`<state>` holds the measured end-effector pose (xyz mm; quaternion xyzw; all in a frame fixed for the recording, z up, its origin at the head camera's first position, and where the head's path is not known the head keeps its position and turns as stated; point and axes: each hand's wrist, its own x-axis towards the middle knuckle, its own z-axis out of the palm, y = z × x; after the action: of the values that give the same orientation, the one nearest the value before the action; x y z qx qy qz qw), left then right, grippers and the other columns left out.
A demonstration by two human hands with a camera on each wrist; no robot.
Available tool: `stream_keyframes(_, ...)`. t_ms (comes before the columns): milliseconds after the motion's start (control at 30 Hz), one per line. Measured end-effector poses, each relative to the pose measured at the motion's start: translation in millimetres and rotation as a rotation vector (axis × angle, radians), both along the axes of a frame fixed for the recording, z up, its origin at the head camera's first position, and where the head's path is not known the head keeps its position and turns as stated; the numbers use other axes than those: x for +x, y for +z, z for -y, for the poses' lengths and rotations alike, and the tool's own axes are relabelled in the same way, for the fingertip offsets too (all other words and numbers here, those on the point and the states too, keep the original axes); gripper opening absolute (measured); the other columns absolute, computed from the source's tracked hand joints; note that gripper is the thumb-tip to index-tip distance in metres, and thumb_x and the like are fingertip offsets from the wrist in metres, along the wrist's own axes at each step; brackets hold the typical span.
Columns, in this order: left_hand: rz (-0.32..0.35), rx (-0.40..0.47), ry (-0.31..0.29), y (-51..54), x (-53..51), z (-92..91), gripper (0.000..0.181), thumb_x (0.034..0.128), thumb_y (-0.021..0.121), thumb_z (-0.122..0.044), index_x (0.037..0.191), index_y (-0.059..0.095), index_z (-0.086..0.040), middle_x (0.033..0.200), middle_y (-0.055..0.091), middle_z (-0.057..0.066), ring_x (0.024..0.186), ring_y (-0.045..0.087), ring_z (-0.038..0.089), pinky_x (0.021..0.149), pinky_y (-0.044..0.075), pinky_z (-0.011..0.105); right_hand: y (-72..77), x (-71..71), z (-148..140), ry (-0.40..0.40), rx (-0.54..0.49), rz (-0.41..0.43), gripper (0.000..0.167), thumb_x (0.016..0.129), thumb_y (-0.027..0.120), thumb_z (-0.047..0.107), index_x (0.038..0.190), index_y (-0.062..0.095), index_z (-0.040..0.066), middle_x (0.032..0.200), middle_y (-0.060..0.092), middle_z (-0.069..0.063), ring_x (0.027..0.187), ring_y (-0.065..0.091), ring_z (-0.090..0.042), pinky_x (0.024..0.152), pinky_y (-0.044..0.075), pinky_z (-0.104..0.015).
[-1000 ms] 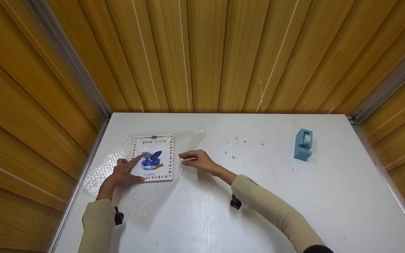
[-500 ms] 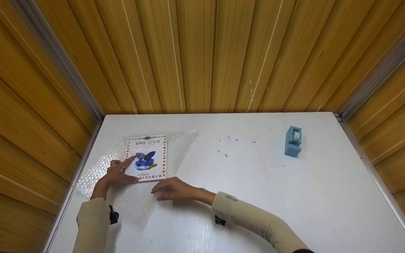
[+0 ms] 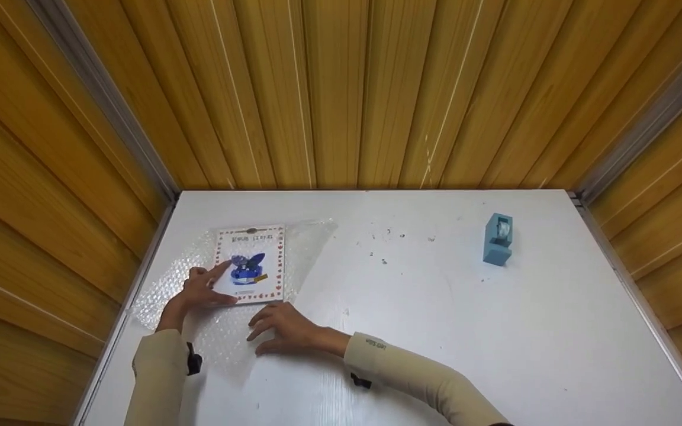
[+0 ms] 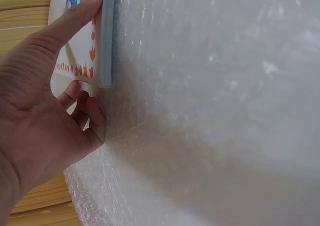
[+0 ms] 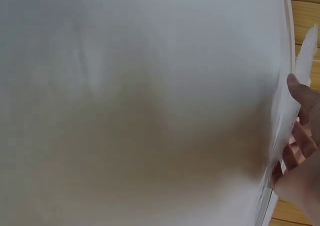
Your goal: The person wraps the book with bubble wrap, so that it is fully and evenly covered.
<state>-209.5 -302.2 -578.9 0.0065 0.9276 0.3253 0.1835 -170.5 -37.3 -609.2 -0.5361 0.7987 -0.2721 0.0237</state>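
Observation:
A thin white book (image 3: 250,264) with a red leaf border and a blue picture lies flat on a sheet of bubble wrap (image 3: 222,343), toward the table's left. My left hand (image 3: 202,289) holds it down, thumb and index finger stretched over its near left corner. In the left wrist view, the thumb (image 4: 80,15) reaches along the book's edge while other fingers bend loosely beside it. My right hand (image 3: 285,328) is at the wrap's near right edge, fingers and thumb spread apart. In the right wrist view, wrap (image 5: 287,116) stands up beside that hand.
A blue tape dispenser (image 3: 498,239) stands on the white table (image 3: 424,307) at the far right. Small dark marks dot the tabletop between it and the book. Yellow wood-look panels (image 3: 341,94) wall in the back and sides.
My right hand has moved from the book's right side down and left to the wrap's near edge, and its fingers have spread. My left hand stays on the book.

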Motion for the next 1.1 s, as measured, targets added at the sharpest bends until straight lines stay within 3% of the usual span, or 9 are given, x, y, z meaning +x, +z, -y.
stream_keyframes(167, 0.02, 0.008, 0.013, -0.2, 0.3, -0.2, 0.103, 0.0793, 0.088, -0.032, 0.161, 0.028, -0.012, 0.143, 0.026, 0.04, 0.128, 0.035, 0.057, 0.109, 0.034, 0.073, -0.4, 3.5, 6.6, -0.085, 0.016, 0.033, 0.024, 0.089, 0.076, 0.043, 0.103, 0.083, 0.024, 0.115, 0.078, 0.007, 0.11, 0.068, -0.01, 0.099, 0.046, -0.023)
stream_keyframes(467, 0.032, -0.006, 0.009, -5.5, -3.2, -0.1, 0.103, 0.0799, 0.087, -0.033, 0.162, 0.027, -0.015, 0.143, 0.026, 0.039, 0.127, 0.036, 0.054, 0.11, 0.032, 0.072, -1.1, -1.8, 14.0, -0.147, -0.106, 0.205, 0.02, 0.093, 0.074, 0.028, 0.099, 0.083, 0.011, 0.099, 0.081, 0.0, 0.092, 0.075, -0.014, 0.086, 0.045, -0.01)
stream_keyframes(600, 0.044, -0.004, -0.002, -2.1, -1.8, 1.8, 0.104, 0.0804, 0.087, -0.034, 0.162, 0.026, -0.016, 0.145, 0.025, 0.04, 0.129, 0.035, 0.056, 0.111, 0.031, 0.073, 1.1, -5.1, 16.6, -0.16, -0.165, 0.35, 0.019, 0.095, 0.072, 0.021, 0.1, 0.082, 0.005, 0.094, 0.081, -0.008, 0.081, 0.075, -0.016, 0.074, 0.046, -0.005)
stream_keyframes(733, 0.078, -0.007, -0.04, 2.4, -6.4, 4.4, 0.09, 0.0936, 0.071, -0.044, 0.163, 0.022, -0.016, 0.151, 0.02, 0.041, 0.138, 0.028, 0.058, 0.113, 0.026, 0.076, 4.6, -11.0, 18.2, -0.288, -0.192, 0.493, 0.02, 0.096, 0.071, 0.019, 0.102, 0.081, 0.003, 0.095, 0.081, -0.009, 0.079, 0.073, -0.008, 0.07, 0.047, -0.006)
stream_keyframes(800, 0.116, 0.023, -0.032, 3.2, -9.5, 5.7, 0.08, 0.1015, 0.055, -0.051, 0.164, 0.02, -0.015, 0.153, 0.018, 0.039, 0.141, 0.025, 0.055, 0.115, 0.024, 0.074, 6.5, -15.4, 18.6, -0.342, -0.205, 0.532, 0.02, 0.096, 0.071, 0.019, 0.101, 0.081, 0.004, 0.093, 0.081, -0.009, 0.078, 0.071, -0.006, 0.069, 0.047, -0.007)
stream_keyframes(867, 0.174, 0.076, 0.028, 4.7, -12.7, 6.9, 0.082, 0.1033, 0.041, -0.061, 0.162, 0.021, -0.008, 0.152, 0.019, 0.035, 0.137, 0.031, 0.047, 0.116, 0.029, 0.066, 9.5, -20.7, 18.7, -0.368, -0.218, 0.557, 0.02, 0.097, 0.07, 0.019, 0.099, 0.082, 0.003, 0.091, 0.081, -0.01, 0.077, 0.073, -0.009, 0.068, 0.048, -0.008)
stream_keyframes(967, 0.262, 0.153, 0.131, 7.8, -17.1, 8.7, 0.097, 0.0981, 0.031, -0.075, 0.154, 0.022, 0.004, 0.141, 0.027, 0.028, 0.108, 0.047, 0.032, 0.099, 0.043, 0.046, 14.9, -29.3, 18.6, -0.387, -0.225, 0.561, 0.022, 0.097, 0.069, 0.019, 0.096, 0.082, 0.001, 0.085, 0.08, -0.013, 0.071, 0.074, -0.018, 0.063, 0.047, -0.009)
stream_keyframes(1000, 0.288, 0.178, 0.155, 9.5, -17.8, 9.1, 0.101, 0.0957, 0.033, -0.077, 0.152, 0.02, 0.006, 0.14, 0.025, 0.026, 0.106, 0.046, 0.031, 0.099, 0.043, 0.045, 16.7, -32.0, 18.5, -0.4, -0.229, 0.558, 0.023, 0.097, 0.069, 0.019, 0.095, 0.082, 0.001, 0.083, 0.079, -0.014, 0.069, 0.074, -0.019, 0.061, 0.046, -0.009)
stream_keyframes(1100, 0.328, 0.2, 0.09, 13.0, -20.2, 11.5, 0.101, 0.0949, 0.039, -0.076, 0.159, 0.017, -0.001, 0.152, 0.02, 0.03, 0.124, 0.043, 0.038, 0.111, 0.038, 0.054, 21.4, -39.0, 18.7, -0.465, -0.234, 0.531, 0.023, 0.096, 0.07, 0.02, 0.094, 0.082, 0.001, 0.083, 0.079, -0.014, 0.064, 0.069, -0.013, 0.061, 0.046, -0.01)
